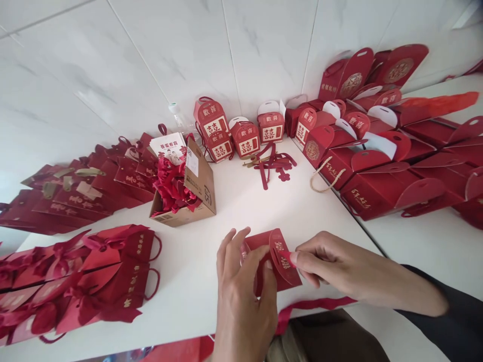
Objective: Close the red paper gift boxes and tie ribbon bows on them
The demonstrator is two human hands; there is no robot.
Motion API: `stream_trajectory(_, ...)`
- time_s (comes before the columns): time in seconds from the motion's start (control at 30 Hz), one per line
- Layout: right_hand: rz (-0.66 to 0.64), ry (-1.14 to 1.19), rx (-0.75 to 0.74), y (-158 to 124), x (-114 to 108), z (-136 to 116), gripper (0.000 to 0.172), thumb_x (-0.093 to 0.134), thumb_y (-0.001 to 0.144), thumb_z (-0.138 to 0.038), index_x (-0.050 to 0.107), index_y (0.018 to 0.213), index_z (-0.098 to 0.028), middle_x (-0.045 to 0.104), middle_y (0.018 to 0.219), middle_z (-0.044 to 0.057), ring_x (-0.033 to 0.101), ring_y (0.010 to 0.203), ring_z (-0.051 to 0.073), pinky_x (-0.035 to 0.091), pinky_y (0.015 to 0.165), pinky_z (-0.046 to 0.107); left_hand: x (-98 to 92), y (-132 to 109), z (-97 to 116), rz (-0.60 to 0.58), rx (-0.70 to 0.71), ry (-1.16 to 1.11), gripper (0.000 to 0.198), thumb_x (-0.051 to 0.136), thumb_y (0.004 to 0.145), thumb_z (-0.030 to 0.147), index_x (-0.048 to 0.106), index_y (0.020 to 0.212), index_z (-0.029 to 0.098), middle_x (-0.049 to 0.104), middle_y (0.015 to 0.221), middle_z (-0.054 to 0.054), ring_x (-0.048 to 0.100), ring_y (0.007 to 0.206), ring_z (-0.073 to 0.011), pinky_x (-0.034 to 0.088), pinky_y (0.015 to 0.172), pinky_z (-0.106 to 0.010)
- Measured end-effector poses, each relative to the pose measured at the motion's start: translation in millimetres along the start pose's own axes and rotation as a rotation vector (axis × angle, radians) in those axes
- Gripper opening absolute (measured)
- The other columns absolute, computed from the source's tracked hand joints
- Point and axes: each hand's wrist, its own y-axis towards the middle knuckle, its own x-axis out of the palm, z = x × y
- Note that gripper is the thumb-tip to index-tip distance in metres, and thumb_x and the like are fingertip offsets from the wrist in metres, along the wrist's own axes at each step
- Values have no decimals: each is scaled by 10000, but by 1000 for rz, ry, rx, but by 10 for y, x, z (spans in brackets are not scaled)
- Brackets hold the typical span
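while both hands close on it from either side, the small red box (286, 274) sits at the near edge of the white table (245, 201). the left hand (241, 289) cups its left side with curled fingers, and the right hand (332, 264) pinches its top. far left stands a cardboard box (199, 186) stuffed with red ribbons (171, 188). finished boxes (245, 140) line the far wall.

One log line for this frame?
left hand holds red gift box | right hand pinches its flap | white table, near edge
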Motion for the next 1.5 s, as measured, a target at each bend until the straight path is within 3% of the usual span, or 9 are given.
stream_trajectory(0.53,-225,27,-98,169,-131,-86,439,462,1033,-381,516,642,-190,438,619,-40,349,531,125,279,540,286,2,43,45,-49,-72,-110,305,539,991,176,685,1182,364,535,1454,-54,392,1442,-318,500,1065,-620)
stream_trajectory(0.77,-234,42,-94,215,-143,-38,407,523,1065,-354,593,701,-186,479,647,-44,379,550,125,277,529,278,27,79,32,-16,-129,-213,131,558,992,228,671,966,289,609,1337,-70,436,1417,-302,482,1067,-573)
stream_trajectory(0.9,21,-14,-147,181,-90,18,394,551,1089,-507,606,834,-213,551,747,-38,483,625,149,335,537,270,-29,73,115,84,-245,-327,131,544,1009,270,653,937,280,594,1360,-65,502,1377,-279,471,1059,-507)
stream_trajectory(1.0,278,-100,-298,133,-18,-40,262,549,1095,-511,653,1161,-280,631,1167,3,586,1054,213,468,727,282,-109,60,237,224,-312,-420,127,557,1007,294,655,927,282,601,1369,-42,544,1335,-271,452,1070,-481)
stream_trajectory(1.07,249,-94,-402,114,29,-124,216,573,1097,-465,650,1219,-306,592,1298,-6,519,1239,217,468,925,302,-150,53,307,294,-305,-429,127,569,996,282,659,906,280,615,1360,-31,558,1315,-274,434,1083,-477)
stream_trajectory(1.13,139,-35,-440,121,67,-208,158,584,1102,-413,679,1122,-289,612,1245,-15,542,1216,199,429,1025,301,-162,39,327,333,-281,-418,134,573,988,262,661,886,276,619,1353,-26,566,1298,-270,434,1071,-460)
stream_trajectory(1.23,103,10,-431,176,108,-258,171,572,1106,-350,668,997,-261,634,1126,-26,594,1095,172,446,980,278,-121,-17,242,320,-277,-392,74,587,984,272,654,993,301,619,1279,-30,579,1222,-240,466,988,-400)
stream_trajectory(1.37,192,-133,-447,256,168,-174,162,542,1089,-279,628,955,-247,605,1138,-10,561,1144,178,417,994,307,-27,-148,98,205,-379,-350,376,677,931,354,549,1283,322,608,1081,-35,577,985,-201,491,866,-357)
stream_trajectory(1.5,199,-254,-471,294,239,-79,216,502,1075,-270,603,888,-231,582,1175,33,513,1229,214,415,1020,366,3,-228,132,280,-590,-557,321,591,986,413,556,1281,292,614,1014,-28,605,924,-173,514,858,-326)
